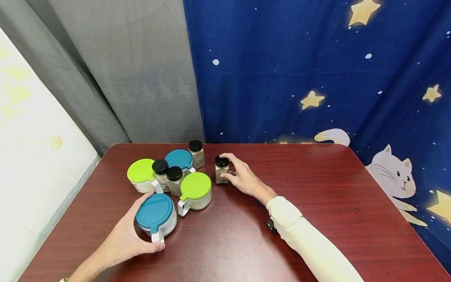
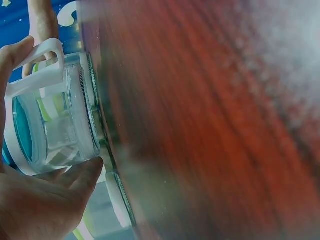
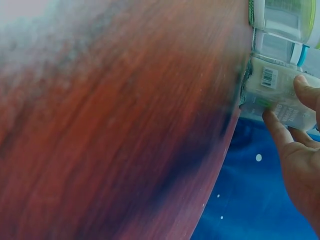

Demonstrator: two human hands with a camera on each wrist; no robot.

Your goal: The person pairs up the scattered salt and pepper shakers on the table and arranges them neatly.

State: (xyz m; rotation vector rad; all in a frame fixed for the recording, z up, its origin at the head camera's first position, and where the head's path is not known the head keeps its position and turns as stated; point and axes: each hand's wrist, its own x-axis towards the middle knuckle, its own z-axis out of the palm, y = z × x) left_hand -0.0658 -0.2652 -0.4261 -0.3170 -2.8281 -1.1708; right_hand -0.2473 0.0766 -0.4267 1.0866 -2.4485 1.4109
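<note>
Plainly, the right hand (image 1: 244,178) holds a square-sided, see-through jar (image 1: 221,173).

Desk (image 1: 317,176) looks glossy, wood-grained; seasoning jars (image 1: 156,213) toward left edge look clear, smooth, plastic-lidded; curtain (image 1: 250,102) past far edge, matt cloth.

I see two containers, both upright on the table (image 1: 317,176). The first, a squat, round jar (image 1: 154,211), has a see-through body, a blue lid that is shut and a white handle (image 1: 157,236) pointing to the table's near side. Farther back and to its right, I have a slim bottle (image 1: 222,170) with its black cap on, pale contents, and a barcode and light print on its sides.
</note>
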